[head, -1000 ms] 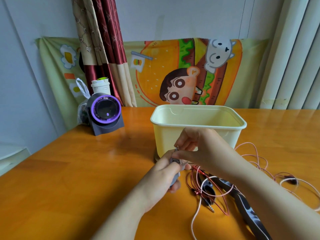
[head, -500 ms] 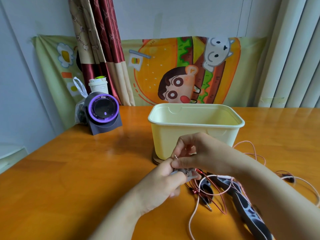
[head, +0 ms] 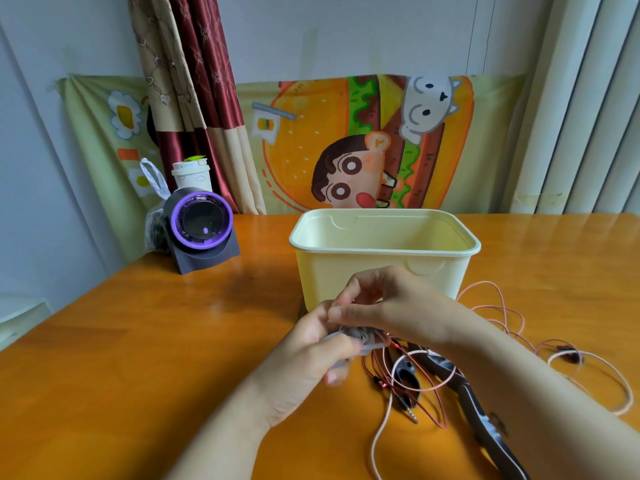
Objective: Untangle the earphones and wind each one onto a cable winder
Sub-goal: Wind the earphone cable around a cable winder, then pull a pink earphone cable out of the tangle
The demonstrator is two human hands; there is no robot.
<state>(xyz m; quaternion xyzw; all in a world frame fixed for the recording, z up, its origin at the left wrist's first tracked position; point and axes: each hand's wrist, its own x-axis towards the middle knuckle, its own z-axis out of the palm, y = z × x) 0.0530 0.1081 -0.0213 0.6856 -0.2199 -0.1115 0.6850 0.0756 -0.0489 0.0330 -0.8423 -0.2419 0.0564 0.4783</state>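
Note:
My left hand [head: 313,355] grips a small grey cable winder [head: 360,339] just above the table, in front of the cream box. My right hand [head: 384,301] sits right over it, fingers pinched on the thin cable at the winder's top. A red earphone cable [head: 420,408] and a pink earphone cable [head: 498,313] lie tangled on the table to the right, with a jack plug [head: 410,412] pointing toward me. More dark cable winders [head: 481,403] lie under my right forearm.
A cream plastic box [head: 384,268] stands open right behind my hands. At the back left are a purple-ringed grey device [head: 202,230], a paper cup [head: 192,174] and a plastic bag [head: 154,216]. The orange wooden table [head: 121,358] meets the wall and curtains.
Both hands dropped slightly toward the table. My right hand moved from beside the winder to over its top, and the plug tip seen earlier between the fingers is now hidden.

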